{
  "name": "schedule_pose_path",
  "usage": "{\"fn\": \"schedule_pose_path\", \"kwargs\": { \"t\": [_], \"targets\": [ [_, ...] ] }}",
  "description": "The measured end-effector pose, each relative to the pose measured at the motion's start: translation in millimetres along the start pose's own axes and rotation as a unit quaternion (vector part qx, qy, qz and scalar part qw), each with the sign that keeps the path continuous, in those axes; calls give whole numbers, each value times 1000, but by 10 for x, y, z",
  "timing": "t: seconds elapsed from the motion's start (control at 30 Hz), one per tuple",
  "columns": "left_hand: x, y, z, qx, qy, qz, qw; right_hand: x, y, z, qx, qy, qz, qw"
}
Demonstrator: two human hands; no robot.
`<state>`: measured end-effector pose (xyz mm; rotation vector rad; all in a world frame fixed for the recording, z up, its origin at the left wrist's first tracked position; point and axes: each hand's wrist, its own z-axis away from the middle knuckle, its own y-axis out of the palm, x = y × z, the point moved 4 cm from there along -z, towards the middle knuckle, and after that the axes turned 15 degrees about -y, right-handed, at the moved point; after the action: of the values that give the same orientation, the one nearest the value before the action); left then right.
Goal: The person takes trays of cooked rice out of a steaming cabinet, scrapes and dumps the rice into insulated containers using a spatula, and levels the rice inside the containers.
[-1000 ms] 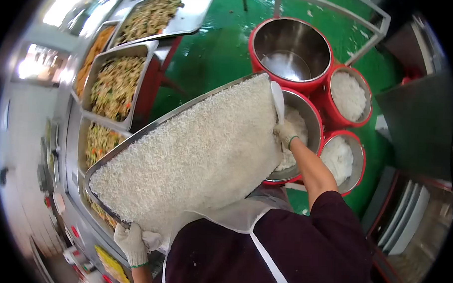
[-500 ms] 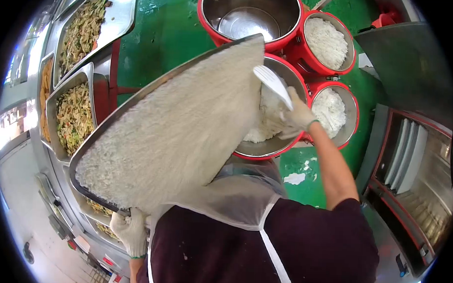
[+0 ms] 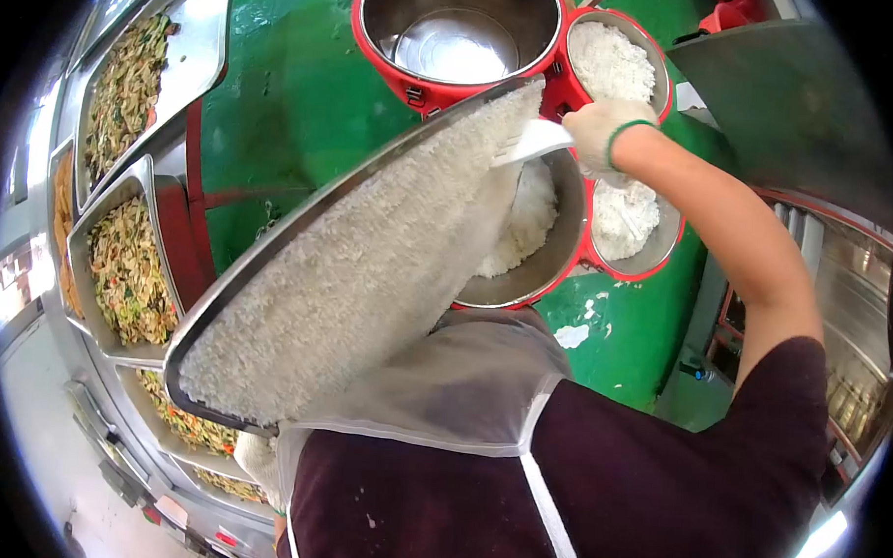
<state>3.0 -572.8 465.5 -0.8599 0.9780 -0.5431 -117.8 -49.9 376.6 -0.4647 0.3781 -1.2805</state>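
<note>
A large metal tray (image 3: 271, 230) full of white rice (image 3: 359, 256) tilts down toward a red-rimmed pot (image 3: 556, 253) that has rice inside. My left hand (image 3: 260, 461), in a knitted glove, grips the tray's near left corner, partly hidden below it. My right hand (image 3: 606, 135), also gloved, is closed on a white spatula (image 3: 537, 142) whose blade touches the rice at the tray's far end. The tray's far end is over the pot's left side.
An empty red pot (image 3: 455, 43) stands beyond. Two smaller red pots of rice (image 3: 611, 63) (image 3: 626, 221) are at the right. Trays of mixed vegetables (image 3: 132, 268) line the left counter. A metal cabinet (image 3: 848, 323) stands at right.
The tray's far end has moved left and up in view and tilts more steeply. My right hand with the spatula has risen from over the pot to the tray's far end.
</note>
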Motion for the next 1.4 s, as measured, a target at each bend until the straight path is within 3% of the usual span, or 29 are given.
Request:
{"fn": "schedule_pose_path", "kwargs": {
  "t": [0.1, 0.2, 0.37, 0.43, 0.47, 0.57, 0.67, 0.77, 0.87, 0.9, 0.97, 1.03, 1.1, 1.2, 1.23, 1.3, 1.4],
  "targets": [
    [121, 7, -120, -4, -24, 22, 999, 100, 122, -615, 95, 19, 30, 995],
    [194, -38, -223, -5, -47, 34, 998, 370, -70, -818, 47, 43, -31, 997],
    [314, -60, -253, -10, -69, 49, 996, 524, 1029, -1787, 7, 55, -65, 996],
    [329, -83, -231, -11, -70, 51, 996, 595, 1293, -1608, 34, 57, -111, 992],
    [323, -79, -213, -10, -70, 53, 996, 741, 1157, -1202, 98, 23, -126, 987],
    [336, -99, -94, -20, -67, 53, 996, 812, 1507, -828, 29, 75, -208, 975],
    [389, -189, 89, -39, -50, 24, 998, 835, 1377, -357, -12, 108, -324, 940],
    [541, -207, 258, -62, -40, -32, 997, 562, 981, 18, -44, 33, -191, 980],
    [349, -144, 314, -43, -65, 82, 994, 455, 93, 551, -87, -34, -151, 984],
    [349, -139, 318, -38, -28, 59, 997, 482, -167, 624, -101, -43, -129, 986],
    [285, -148, 300, -39, 32, 20, 999, 593, -553, 596, -207, -121, 46, 970],
    [-115, -128, 331, -52, 71, -9, 996, 884, -871, 491, -109, -86, 49, 989],
    [-109, -103, 303, -49, 16, 60, 997, 1063, -765, 17, -118, -131, 92, 980],
    [336, -22, 230, -29, -150, 236, 960, 1453, -637, -299, 6, -147, 204, 968],
    [264, -28, 219, -35, -172, 253, 951, 1468, -436, -506, -7, -156, 200, 967],
    [308, -14, 183, -30, -185, 285, 940, 1441, 91, -968, -36, -176, 198, 964],
    [413, -25, 130, -29, -139, 279, 950, 1346, 850, -1395, -105, -96, 106, 984]
  ]
}}
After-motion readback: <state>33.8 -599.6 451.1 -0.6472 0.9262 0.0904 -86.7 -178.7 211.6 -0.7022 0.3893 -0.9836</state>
